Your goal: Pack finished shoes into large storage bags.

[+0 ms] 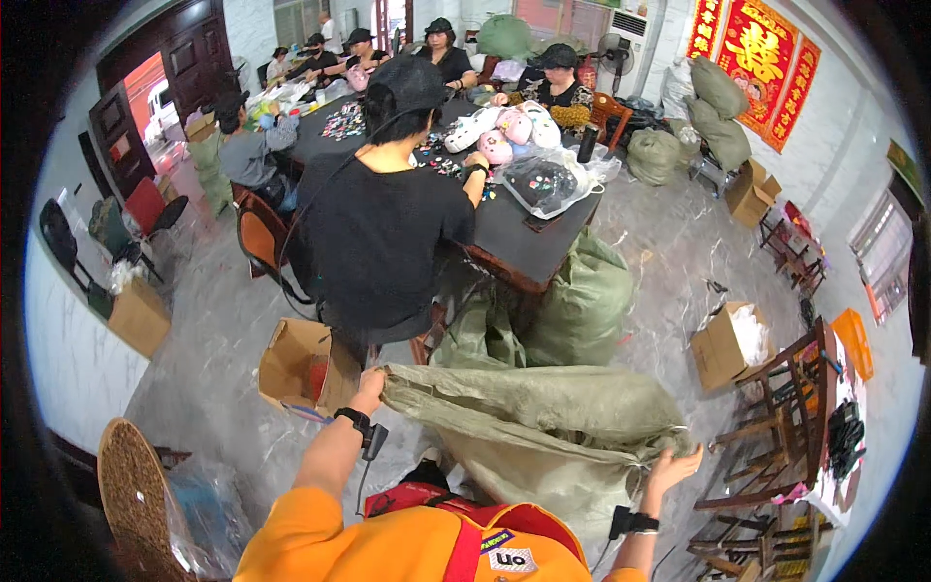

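A large olive-green woven sack point(543, 398) spans the space before me, its mouth stretched sideways between my hands. My left hand point(371, 382) is closed on the left corner of its rim. At the right end of the rim, my right hand point(671, 470) grips the sack's edge, with some fingertips pointing outward. Loose folds sag along the opening, and the body of the sack hangs down in front of my orange top. What lies inside the sack is hidden.
Just ahead, a person in black point(388, 233) sits at a dark table point(538, 238) strewn with small colourful pieces and clogs. Full green sacks point(582, 306) stand beneath its near end. An open cardboard box point(291, 364) is left of my sack; another box point(722, 349) and wooden stools point(776, 427) are right.
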Motion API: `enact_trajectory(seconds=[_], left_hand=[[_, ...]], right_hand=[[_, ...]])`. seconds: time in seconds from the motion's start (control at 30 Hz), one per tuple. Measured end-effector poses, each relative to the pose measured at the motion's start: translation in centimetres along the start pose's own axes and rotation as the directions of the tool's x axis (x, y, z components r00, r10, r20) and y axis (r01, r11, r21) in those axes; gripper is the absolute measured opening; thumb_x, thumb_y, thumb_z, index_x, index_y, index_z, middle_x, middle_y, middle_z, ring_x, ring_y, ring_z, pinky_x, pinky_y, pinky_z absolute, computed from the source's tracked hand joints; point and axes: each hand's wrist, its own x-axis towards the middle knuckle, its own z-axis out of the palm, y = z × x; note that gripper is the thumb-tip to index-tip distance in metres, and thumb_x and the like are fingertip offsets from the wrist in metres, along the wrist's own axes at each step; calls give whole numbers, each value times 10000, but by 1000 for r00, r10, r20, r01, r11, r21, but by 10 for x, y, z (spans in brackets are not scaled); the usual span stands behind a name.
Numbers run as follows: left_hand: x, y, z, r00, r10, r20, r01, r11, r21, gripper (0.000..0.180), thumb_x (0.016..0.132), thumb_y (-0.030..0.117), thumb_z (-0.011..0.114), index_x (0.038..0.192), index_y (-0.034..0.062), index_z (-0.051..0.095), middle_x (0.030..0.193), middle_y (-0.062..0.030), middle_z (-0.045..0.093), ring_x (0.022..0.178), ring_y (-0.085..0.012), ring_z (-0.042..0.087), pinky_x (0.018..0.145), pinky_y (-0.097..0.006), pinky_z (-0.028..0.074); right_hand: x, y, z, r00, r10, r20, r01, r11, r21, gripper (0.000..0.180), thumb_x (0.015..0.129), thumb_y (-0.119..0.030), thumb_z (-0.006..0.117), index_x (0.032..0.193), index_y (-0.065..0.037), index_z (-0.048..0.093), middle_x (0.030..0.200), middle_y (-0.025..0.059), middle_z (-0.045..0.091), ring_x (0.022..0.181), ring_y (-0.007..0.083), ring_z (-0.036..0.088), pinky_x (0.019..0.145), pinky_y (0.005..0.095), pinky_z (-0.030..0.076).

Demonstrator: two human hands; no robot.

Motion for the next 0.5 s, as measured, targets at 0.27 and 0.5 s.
enact_trajectory(seconds=[0.27, 0.5], left_hand=[[-72, -4, 20, 998, -9, 64, -4, 980, 199, 553, 742, 76, 527, 1231, 120, 272, 1009, -84, 506, 779, -188, 539, 585, -309, 461], [-81, -59, -9, 954, 296, 40, -226, 627, 746, 573, 672, 162, 617, 1192, 98, 386, 1002, -144, 520, 885, -198, 517, 701, -302, 421]], right_hand=[[-134, -43, 27, 162, -567, 808, 551, 731, 403, 519, 651, -302, 608, 1119, -175, 425, 1084, 70, 508, 1030, 264, 451, 881, 549, 225], [-174, -19, 17, -442, -103, 891, 537, 766, 354, 491, 786, -430, 436, 1210, -191, 375, 1154, 117, 477, 1070, 311, 431, 891, 570, 215]])
